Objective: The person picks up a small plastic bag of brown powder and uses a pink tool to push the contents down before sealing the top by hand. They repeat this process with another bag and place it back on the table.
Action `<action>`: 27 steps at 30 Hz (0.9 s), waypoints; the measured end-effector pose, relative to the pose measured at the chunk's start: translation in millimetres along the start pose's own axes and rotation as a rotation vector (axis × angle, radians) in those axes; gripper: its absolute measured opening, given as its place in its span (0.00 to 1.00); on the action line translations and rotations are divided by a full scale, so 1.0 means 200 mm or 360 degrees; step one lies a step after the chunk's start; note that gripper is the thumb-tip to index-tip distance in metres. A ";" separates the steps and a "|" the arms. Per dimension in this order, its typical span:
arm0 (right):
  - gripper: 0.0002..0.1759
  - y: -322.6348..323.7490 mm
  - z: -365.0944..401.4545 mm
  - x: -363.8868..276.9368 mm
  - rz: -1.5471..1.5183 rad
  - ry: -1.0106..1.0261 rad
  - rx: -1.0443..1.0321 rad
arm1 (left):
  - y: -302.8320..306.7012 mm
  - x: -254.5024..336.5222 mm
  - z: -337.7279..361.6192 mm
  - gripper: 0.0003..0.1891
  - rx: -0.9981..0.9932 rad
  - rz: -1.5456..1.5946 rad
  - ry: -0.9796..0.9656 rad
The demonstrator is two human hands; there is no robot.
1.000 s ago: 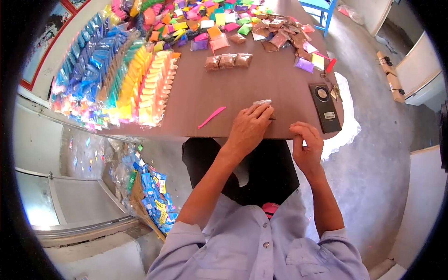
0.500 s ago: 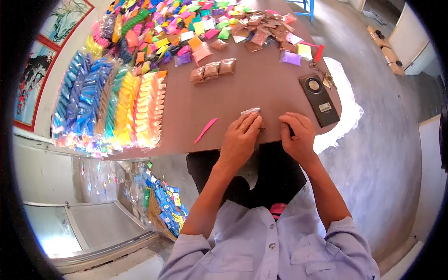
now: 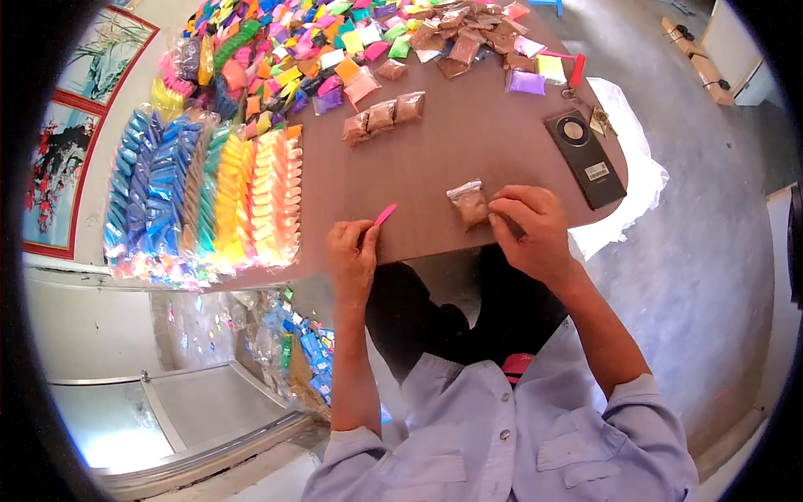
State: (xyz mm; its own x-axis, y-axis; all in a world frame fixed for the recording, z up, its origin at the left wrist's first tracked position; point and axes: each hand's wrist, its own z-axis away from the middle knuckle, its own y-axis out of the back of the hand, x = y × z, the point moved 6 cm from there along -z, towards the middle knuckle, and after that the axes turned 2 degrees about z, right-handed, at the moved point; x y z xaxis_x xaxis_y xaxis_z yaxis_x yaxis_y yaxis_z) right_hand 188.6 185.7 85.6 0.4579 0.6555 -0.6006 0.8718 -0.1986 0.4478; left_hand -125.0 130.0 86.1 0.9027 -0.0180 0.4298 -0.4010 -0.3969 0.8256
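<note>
A small clear packet of brown powder [image 3: 468, 202] lies on the brown table [image 3: 468, 142] near its front edge. My right hand [image 3: 531, 227] rests beside it, fingertips touching the packet's right side. My left hand [image 3: 353, 253] is at the table's front edge, fingers closed over the lower end of a pink plastic scoop [image 3: 385, 215], whose tip sticks out above the hand.
Three brown packets [image 3: 383, 115] lie in a row mid-table. Rows of blue, yellow and orange packets [image 3: 213, 188] fill the left side, and a heap of mixed coloured packets [image 3: 351, 38] the far end. A black phone [image 3: 585, 159] lies right. More packets lie on the floor [image 3: 293, 351].
My left hand left the brown packet and moved left onto the pink scoop. My right hand slid in against the packet, which now lies uncovered.
</note>
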 end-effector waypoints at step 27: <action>0.13 -0.08 0.06 0.01 0.0093 0.0209 -0.0148 | -0.24 0.48 -0.20 0.06 -0.0215 0.0422 -0.0221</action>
State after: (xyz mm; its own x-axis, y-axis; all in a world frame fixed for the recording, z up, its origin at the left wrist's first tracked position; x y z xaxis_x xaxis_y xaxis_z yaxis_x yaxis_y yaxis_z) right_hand 176.8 181.2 70.1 0.4755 0.7357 -0.4825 0.8216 -0.1752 0.5425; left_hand -24.7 184.1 103.2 0.7732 -0.2328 0.5899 -0.6334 -0.2368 0.7367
